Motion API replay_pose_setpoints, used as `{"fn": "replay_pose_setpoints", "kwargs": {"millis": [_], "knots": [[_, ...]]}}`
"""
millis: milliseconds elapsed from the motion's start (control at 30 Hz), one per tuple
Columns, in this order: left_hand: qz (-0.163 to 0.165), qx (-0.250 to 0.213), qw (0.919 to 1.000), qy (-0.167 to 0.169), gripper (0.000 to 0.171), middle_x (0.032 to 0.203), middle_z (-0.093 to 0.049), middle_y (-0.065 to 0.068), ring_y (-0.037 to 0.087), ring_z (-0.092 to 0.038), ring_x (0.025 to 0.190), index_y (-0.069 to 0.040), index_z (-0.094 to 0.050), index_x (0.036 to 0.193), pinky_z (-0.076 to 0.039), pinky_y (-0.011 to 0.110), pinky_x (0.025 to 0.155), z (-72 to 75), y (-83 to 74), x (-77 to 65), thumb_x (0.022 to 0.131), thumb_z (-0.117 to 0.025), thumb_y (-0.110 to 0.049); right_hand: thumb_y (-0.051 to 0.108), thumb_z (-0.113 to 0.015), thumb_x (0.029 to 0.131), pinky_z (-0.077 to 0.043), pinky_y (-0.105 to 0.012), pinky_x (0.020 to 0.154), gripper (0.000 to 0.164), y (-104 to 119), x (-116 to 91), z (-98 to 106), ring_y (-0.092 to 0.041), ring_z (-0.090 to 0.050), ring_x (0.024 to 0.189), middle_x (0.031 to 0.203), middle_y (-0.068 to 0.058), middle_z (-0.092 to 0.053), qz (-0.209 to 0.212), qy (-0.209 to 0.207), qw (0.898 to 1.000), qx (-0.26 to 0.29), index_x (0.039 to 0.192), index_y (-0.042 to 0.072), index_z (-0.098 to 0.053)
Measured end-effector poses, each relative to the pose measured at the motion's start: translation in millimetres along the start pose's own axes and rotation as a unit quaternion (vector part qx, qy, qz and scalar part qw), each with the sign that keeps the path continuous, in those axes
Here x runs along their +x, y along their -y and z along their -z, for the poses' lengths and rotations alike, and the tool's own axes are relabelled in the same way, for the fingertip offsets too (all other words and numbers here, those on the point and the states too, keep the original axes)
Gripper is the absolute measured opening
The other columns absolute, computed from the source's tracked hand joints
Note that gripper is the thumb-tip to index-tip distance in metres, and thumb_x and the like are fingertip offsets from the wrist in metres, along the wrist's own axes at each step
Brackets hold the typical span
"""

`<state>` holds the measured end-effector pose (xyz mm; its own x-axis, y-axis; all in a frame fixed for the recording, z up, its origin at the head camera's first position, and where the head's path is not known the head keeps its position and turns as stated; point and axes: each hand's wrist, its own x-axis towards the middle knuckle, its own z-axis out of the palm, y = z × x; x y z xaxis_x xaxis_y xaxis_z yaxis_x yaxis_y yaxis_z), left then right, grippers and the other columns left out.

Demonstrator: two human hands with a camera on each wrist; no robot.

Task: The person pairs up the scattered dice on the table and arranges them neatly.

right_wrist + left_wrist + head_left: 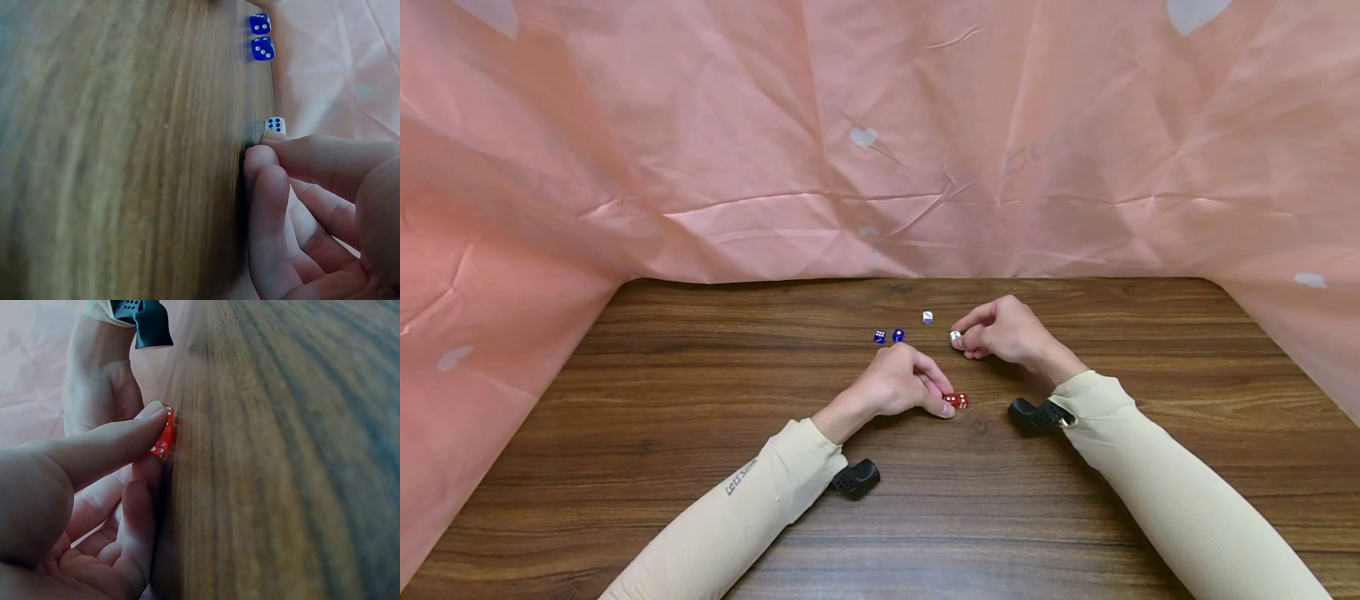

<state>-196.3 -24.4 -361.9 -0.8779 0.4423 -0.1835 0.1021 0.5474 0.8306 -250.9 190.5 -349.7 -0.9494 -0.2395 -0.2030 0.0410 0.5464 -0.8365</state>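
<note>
In the head view my left hand [895,382] pinches a red die [951,399] at the tabletop between thumb and fingertips. A second red die [963,401] sits right against its right side. Seen from the left wrist, the thumb covers part of the red [164,440]. Farther back and to the right, my right hand [1011,332] pinches a white die [955,336] low over the wood, its remaining fingers curled beneath. Another white die [927,317] rests behind it to the left. Two blue dice [889,337] stand side by side beyond my left hand.
Brown wood-grain table [700,375] lies under everything. Pink cloth [737,150] hangs along its back and both sides. Black wrist devices [1033,414] stick out from both cream sleeves [1150,467], close over the tabletop.
</note>
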Motion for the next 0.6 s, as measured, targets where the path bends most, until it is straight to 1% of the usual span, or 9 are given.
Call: {"fn": "replay_pose_setpoints", "kwargs": {"millis": [167,400,600], "knots": [[0.001,0.001,1.0000,0.000,0.021,0.078,-0.081,-0.004,0.001,-0.070,0.074,-0.019,-0.085,0.087,-0.047,0.019,0.072,-0.1,0.0,0.0,0.071,-0.099,-0.019,0.009,-0.080,0.092,-0.062,-0.024,0.072,0.029,-0.3,-5.8,-0.7,-0.008,-0.073,0.073,0.088,-0.003,-0.082,0.006,-0.008,1.000,-0.002,0.117,-0.005,-0.077],[0.005,0.009,0.9999,-0.003,0.020,0.076,-0.080,-0.008,0.000,-0.069,0.075,-0.022,-0.085,0.085,-0.047,0.020,0.073,0.8,0.2,-2.1,0.071,-0.099,-0.020,0.014,-0.082,0.092,-0.063,-0.026,0.076,0.031,1.8,-17.7,-1.8,-0.010,-0.076,0.078,0.092,-0.007,-0.083,0.014,-0.006,1.000,0.005,0.117,-0.004,-0.077],[0.001,0.000,1.0000,-0.002,0.021,0.076,-0.080,-0.007,0.000,-0.069,0.074,-0.021,-0.085,0.086,-0.047,0.020,0.071,1.0,-0.1,-1.9,0.071,-0.099,-0.019,0.020,-0.084,0.091,-0.062,-0.025,0.074,0.029,2.0,-29.4,-2.1,-0.010,-0.077,0.077,0.089,-0.007,-0.083,0.030,-0.013,0.999,-0.039,0.113,0.001,-0.080]]}}
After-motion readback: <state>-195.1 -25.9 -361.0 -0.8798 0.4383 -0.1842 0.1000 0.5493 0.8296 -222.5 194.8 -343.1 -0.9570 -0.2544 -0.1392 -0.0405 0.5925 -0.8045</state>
